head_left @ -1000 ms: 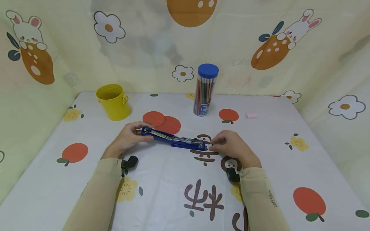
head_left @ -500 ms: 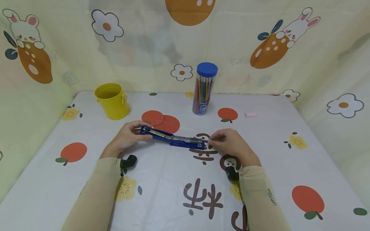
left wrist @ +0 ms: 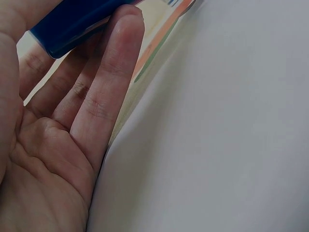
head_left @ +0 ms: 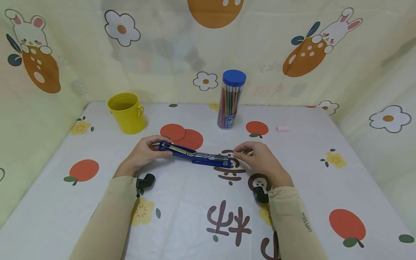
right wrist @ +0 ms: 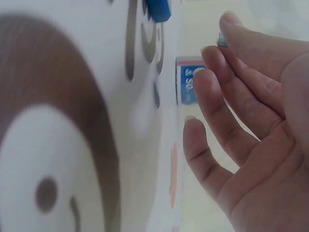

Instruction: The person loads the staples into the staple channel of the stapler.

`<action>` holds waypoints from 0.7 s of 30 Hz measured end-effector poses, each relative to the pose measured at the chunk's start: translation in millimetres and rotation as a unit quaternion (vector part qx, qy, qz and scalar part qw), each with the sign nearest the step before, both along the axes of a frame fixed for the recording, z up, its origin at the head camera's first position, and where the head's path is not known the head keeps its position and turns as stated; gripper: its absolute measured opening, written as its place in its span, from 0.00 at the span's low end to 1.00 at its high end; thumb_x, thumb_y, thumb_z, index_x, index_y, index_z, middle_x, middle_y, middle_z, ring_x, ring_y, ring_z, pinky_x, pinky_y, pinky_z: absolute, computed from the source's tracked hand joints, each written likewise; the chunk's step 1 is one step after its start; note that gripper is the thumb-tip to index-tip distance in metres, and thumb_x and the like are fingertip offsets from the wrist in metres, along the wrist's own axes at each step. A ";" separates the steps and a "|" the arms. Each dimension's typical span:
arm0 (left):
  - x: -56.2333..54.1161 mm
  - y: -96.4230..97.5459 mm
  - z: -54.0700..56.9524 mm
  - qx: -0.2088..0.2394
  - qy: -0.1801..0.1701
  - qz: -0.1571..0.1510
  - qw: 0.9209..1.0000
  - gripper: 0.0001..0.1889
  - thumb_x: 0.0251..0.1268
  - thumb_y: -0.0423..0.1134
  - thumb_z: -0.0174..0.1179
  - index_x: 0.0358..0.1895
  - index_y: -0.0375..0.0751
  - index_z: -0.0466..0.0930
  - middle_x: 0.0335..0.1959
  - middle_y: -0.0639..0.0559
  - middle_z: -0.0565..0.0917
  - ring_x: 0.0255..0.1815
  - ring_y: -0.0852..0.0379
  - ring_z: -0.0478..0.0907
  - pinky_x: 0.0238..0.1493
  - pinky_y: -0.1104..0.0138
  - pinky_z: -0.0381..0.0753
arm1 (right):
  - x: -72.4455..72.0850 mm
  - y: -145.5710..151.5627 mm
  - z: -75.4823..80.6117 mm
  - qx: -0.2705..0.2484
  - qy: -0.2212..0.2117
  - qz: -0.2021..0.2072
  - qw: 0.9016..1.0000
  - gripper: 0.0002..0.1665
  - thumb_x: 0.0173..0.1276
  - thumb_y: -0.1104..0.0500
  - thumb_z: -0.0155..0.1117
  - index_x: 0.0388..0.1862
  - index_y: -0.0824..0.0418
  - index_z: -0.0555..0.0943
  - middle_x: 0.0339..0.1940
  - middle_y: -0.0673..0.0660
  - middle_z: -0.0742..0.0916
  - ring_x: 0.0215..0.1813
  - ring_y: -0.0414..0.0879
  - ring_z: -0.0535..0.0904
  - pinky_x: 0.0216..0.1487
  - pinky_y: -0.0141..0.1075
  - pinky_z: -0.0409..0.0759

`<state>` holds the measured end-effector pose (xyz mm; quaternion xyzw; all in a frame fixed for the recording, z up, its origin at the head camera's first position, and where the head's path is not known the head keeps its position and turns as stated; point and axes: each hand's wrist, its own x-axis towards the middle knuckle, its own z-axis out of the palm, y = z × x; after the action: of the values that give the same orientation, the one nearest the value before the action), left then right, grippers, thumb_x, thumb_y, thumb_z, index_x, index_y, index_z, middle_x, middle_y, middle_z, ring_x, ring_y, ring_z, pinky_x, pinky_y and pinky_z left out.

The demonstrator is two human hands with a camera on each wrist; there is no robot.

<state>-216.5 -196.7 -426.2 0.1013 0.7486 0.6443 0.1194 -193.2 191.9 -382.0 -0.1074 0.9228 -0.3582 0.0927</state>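
My left hand [head_left: 142,154] grips one end of a blue stapler [head_left: 182,153], thumb in front and fingers behind. The stapler is swung wide open, its metal channel facing up, and its far end reaches toward the right hand. In the left wrist view, the blue end of the stapler [left wrist: 79,24] lies between thumb and fingers. My right hand [head_left: 260,158] is just beyond the stapler's right end, apart from it. Between its thumb and index finger it pinches a short strip of staples [right wrist: 221,39], small and ridged; its other fingers are loosely bent.
A yellow bucket [head_left: 130,121] stands at the back left. Behind the stapler is a clear tube of pencils [head_left: 229,103] with a blue lid. A pink eraser [head_left: 282,128] lies at the back right. The printed tablecloth [head_left: 182,202] covers the table; patterned curtains hang around it.
My right hand has drawn slightly up and away from the stapler's right end, its fingers spreading a little. The left hand and the stapler stay in place.
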 end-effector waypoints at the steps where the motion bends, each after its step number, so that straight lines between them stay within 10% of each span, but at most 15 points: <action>1: 0.0 -0.2 -0.2 0.001 0.000 -0.001 1.000 0.26 0.54 0.34 0.78 0.57 0.38 0.82 0.56 0.40 0.80 0.49 0.45 0.82 0.48 0.63 0.85 | 0.2 -1.4 1.0 -0.002 0.003 0.000 1.000 0.15 0.72 0.51 0.68 0.51 0.57 0.86 0.42 0.53 0.86 0.48 0.52 0.79 0.54 0.48 0.79; 21: -1.2 -0.3 -0.9 -0.003 -0.001 0.003 1.000 0.25 0.53 0.35 0.78 0.56 0.39 0.83 0.56 0.42 0.81 0.48 0.45 0.82 0.48 0.64 0.84 | 5.5 -36.5 -0.1 0.005 -0.003 0.038 0.999 0.12 0.71 0.52 0.69 0.49 0.55 0.87 0.42 0.51 0.86 0.45 0.49 0.78 0.47 0.41 0.80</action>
<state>-217.7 -197.0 -427.2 0.0982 0.7507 0.6426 0.1181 -187.7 155.4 -382.1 -0.1404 0.9195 -0.3504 0.1097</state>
